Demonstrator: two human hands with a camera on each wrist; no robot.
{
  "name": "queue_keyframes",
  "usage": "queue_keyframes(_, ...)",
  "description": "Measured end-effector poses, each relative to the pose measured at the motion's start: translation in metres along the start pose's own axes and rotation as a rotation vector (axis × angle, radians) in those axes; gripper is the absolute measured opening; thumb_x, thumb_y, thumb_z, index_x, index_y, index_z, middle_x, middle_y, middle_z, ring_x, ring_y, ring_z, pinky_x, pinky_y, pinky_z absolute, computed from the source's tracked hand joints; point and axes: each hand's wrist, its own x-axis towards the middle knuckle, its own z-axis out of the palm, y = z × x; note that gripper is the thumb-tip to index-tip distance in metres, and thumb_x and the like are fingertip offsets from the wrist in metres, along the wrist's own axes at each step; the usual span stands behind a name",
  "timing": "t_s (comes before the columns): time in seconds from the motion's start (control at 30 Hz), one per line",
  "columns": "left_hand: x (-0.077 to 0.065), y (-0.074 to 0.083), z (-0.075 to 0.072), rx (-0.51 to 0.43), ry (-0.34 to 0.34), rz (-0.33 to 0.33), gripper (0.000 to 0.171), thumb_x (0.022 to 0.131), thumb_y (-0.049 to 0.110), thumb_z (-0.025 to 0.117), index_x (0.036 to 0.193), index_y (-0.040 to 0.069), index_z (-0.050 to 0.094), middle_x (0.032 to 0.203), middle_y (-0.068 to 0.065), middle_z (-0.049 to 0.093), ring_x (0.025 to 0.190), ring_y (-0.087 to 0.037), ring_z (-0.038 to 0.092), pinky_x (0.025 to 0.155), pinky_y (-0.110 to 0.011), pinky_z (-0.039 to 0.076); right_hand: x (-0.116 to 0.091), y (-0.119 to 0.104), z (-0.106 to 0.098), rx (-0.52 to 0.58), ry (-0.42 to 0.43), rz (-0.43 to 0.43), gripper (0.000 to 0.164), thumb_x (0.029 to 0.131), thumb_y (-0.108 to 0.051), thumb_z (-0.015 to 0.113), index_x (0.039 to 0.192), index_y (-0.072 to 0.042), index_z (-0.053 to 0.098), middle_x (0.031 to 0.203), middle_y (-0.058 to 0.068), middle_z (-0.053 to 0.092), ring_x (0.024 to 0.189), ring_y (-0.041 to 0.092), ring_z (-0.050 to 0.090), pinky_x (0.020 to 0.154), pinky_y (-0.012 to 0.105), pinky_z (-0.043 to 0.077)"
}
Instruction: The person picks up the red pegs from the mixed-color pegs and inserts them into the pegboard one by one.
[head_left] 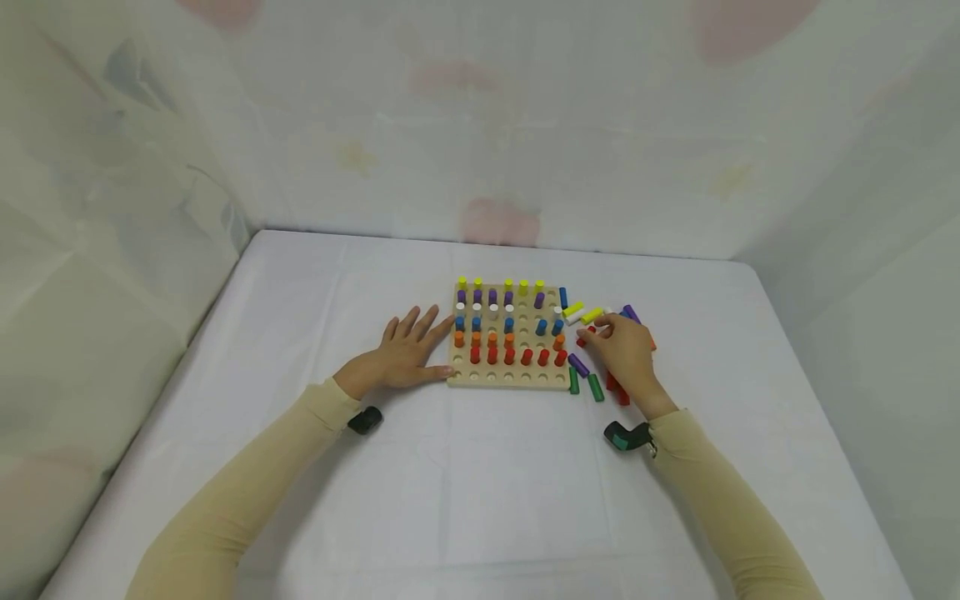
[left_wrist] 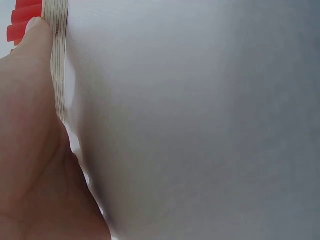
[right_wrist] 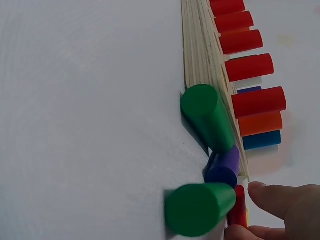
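Pinching a red peg (right_wrist: pixel 238 210) between thumb and curled fingers of the right hand (head_left: pixel 626 346); cannot tell how firmly. Lies just off the right edge of the wooden board (head_left: pixel 487 384), near a purple peg (right_wrist: pixel 223 167) and 2 green pegs (right_wrist: pixel 200 210). Looks light, stiff and smooth, so probably apt to roll or slip, hardly fragile; best taken across the middle or near 1 end, with the opposite end left free.

Spread flat at the board's left edge, the left hand (head_left: pixel 405 354), touching with thumb and a fingertip, gripping nothing.

Upright on the board, by count: 5 yellow pegs (head_left: pixel 523 287), 5 purple pegs (head_left: pixel 539 300), 5 white pegs (head_left: pixel 509 309) (1 hard to make out), 5 blue pegs (head_left: pixel 541 327), 5 orange pegs (head_left: pixel 492 340) and 6 red pegs (head_left: pixel 527 357), making 31.

Loose to the right, at least: 2 green, 2 yellow (head_left: pixel 592 316), 2 purple, 2 white (head_left: pixel 575 317), 2 blue (head_left: pixel 563 297), 1 orange (head_left: pixel 653 344) and 3 red, including the pinched 1; cannot count any hidden under the right hand.

Farther out: 2 beige sleeves (head_left: pixel 262 458), 2 dark wrist devices (head_left: pixel 365 420), a white cloth (head_left: pixel 480 500) and, past the far edge, pale patterned hangings (head_left: pixel 450 142).
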Motion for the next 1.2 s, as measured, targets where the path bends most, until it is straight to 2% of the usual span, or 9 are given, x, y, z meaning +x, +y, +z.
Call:
queue_keyframes(0.5, -0.002, 0.002, -0.001, -0.012, -0.005, -0.006, 0.093, 0.094, 0.065, 0.05, 0.161, 0.026, -0.002, 0.168, -0.013, -0.01, 0.154, -0.044, -0.012, 0.12, -0.068, -0.002, -0.002, 0.0, 0.004, 0.02, -0.005, 0.043, 0.041, 0.086, -0.04, 0.077, 0.105, -0.005, 0.07, 0.083, 0.012, 0.069, 0.068, 0.022, 0.058, 0.046, 0.025, 0.042)
queue_keyframes(0.8, 0.001, -0.002, 0.002, -0.016, 0.0, 0.0, 0.095, 0.092, 0.07, 0.048, 0.161, 0.027, -0.002, 0.168, -0.013, -0.011, 0.154, -0.044, -0.013, 0.12, -0.069, -0.003, -0.001, 0.002, 0.003, 0.042, -0.022, 0.032, 0.039, 0.085, -0.038, 0.078, 0.103, -0.005, 0.073, 0.081, 0.011, 0.067, 0.068, 0.022, 0.055, 0.049, 0.025, 0.041)
queue_keyframes(1.03, 0.006, -0.008, 0.008, -0.01, -0.004, -0.006, 0.099, 0.086, 0.082, 0.036, 0.16, 0.032, -0.006, 0.168, -0.009, -0.014, 0.154, -0.041, -0.016, 0.12, -0.067, -0.005, 0.002, 0.003, 0.0, 0.058, -0.084, 0.029, 0.037, 0.088, -0.034, 0.076, 0.108, -0.003, 0.073, 0.082, 0.011, 0.068, 0.072, 0.021, 0.055, 0.056, 0.024, 0.041)
queue_keyframes(1.2, 0.006, -0.009, 0.008, -0.015, 0.005, 0.002, 0.098, 0.087, 0.081, 0.039, 0.16, 0.031, -0.004, 0.168, -0.01, -0.013, 0.154, -0.042, -0.016, 0.12, -0.067, -0.005, 0.003, 0.001, -0.003, 0.074, -0.151, 0.018, 0.037, 0.089, -0.031, 0.074, 0.113, -0.003, 0.072, 0.081, 0.011, 0.066, 0.068, 0.021, 0.052, 0.055, 0.025, 0.039)
